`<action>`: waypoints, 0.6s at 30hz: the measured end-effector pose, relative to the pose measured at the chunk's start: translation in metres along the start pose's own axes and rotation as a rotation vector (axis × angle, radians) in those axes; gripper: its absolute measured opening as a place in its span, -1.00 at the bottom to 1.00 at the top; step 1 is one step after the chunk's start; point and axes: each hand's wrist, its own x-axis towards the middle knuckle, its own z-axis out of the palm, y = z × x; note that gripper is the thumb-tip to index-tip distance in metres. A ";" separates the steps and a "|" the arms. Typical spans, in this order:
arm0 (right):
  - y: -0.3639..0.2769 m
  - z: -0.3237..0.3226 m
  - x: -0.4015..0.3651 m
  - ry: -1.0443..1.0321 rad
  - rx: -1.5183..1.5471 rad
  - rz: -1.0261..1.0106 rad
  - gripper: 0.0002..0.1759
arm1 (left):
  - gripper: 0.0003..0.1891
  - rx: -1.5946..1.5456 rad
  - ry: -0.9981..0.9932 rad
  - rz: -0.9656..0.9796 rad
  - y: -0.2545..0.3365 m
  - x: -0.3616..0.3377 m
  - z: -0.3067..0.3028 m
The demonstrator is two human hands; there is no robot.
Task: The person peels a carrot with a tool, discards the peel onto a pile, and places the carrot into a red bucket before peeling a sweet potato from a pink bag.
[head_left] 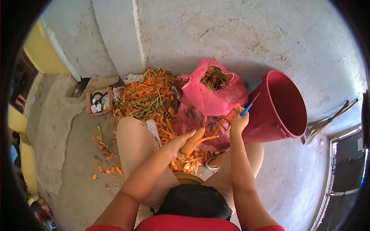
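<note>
My left hand [178,145] is wrapped round an orange carrot [194,141], with strips of peel hanging at its right side. Farther right, my right hand [239,120] grips a knife [246,109] by its blue handle, the thin blade pointing up and right. Some orange peel lies against that hand's fingers. Behind both hands stands a pink mesh sack [216,94] with carrots and stems showing in its opening. A large heap of orange peelings and green stems [150,94] lies left of the sack, and more scraps lie below the carrot.
A big red bucket [256,123] stands right of the sack, near the wall. At the left is a small cardboard box [99,101] with dark items inside. A dustpan [317,129] leans by the right wall. My knees flank the scraps.
</note>
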 end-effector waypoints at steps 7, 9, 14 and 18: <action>-0.082 0.009 -0.097 -0.378 0.257 0.029 -0.92 | -0.69 -0.232 -0.102 -0.049 0.001 0.023 -0.023; -0.103 0.002 -0.112 -0.439 0.192 0.078 -0.89 | -0.70 -0.498 -0.637 -0.210 -0.006 0.041 -0.065; -0.101 -0.002 -0.117 -0.459 0.048 -0.006 -0.88 | -0.72 -0.165 0.226 0.041 0.003 0.005 0.011; -0.075 0.006 -0.102 -0.350 -0.109 -0.007 -0.86 | -0.71 0.026 0.064 0.056 0.002 0.014 -0.003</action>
